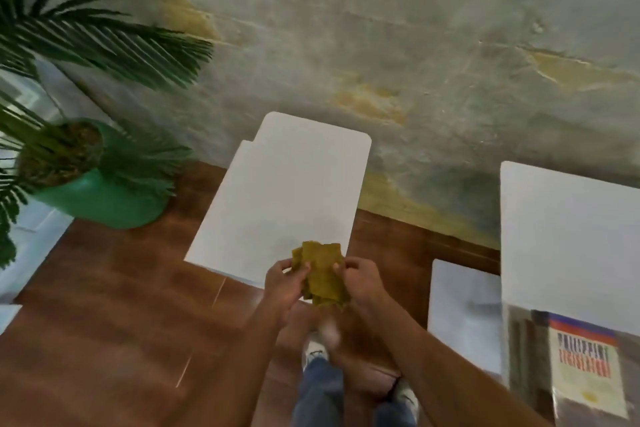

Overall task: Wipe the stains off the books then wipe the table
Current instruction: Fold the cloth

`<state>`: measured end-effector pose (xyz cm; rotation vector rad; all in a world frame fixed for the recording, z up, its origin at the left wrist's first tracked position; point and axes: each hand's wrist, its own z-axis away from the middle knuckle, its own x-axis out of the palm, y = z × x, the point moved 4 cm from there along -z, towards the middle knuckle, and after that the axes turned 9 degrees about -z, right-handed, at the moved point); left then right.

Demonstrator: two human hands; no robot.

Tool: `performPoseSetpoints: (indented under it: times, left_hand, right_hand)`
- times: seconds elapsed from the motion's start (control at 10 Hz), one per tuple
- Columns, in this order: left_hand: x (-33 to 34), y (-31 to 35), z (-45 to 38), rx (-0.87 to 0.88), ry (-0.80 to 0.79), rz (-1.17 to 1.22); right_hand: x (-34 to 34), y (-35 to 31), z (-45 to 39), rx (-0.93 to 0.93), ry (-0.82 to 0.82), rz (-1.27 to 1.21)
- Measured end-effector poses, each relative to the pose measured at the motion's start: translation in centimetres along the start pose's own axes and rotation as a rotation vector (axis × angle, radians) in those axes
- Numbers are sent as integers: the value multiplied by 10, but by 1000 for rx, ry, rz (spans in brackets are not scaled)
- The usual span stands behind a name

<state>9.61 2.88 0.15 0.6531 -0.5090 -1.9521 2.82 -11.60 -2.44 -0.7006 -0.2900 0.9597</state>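
Nearest the camera, the person's blue-jeaned legs [320, 388] and white shoes [313, 352] stood on the reddish-brown wooden floor [114, 322]. Above them, both hands held a crumpled olive-green cloth [320, 274] in mid-air: the left hand [282, 282] pinched its left edge between thumb and curled fingers, and the right hand [358, 282] gripped its right side the same way. The cloth touched no surface, so by my judgement wiping had not begun. At the right edge, a book with a red-and-blue printed cover [585, 367] lay on the near end of a white rectangular table [568, 236], well apart from the cloth. Its title was too blurred to read, no stains could be made out, and the table ran out of frame. Further off stood a white chair-like seat [287, 198], a green potted palm [100, 198] and a mottled grey wall [381, 28].
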Motion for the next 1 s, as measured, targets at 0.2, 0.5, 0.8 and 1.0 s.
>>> performPoseSetpoints:
  times: [0.2, 0.5, 0.8, 1.0]
  left_hand:
    - [-14, 1, -40, 59, -83, -375]
    - [-13, -2, -51, 237, -99, -979]
    - [-4, 3, -41, 310, -11, -1050]
    - [18, 12, -17, 443, 120, -1117]
  right_hand:
    - [13, 8, -20, 28, 18, 84]
    - [15, 2, -2, -2, -23, 594]
    - [-4, -3, 17, -55, -14, 674]
    - [-33, -8, 39, -86, 16, 629]
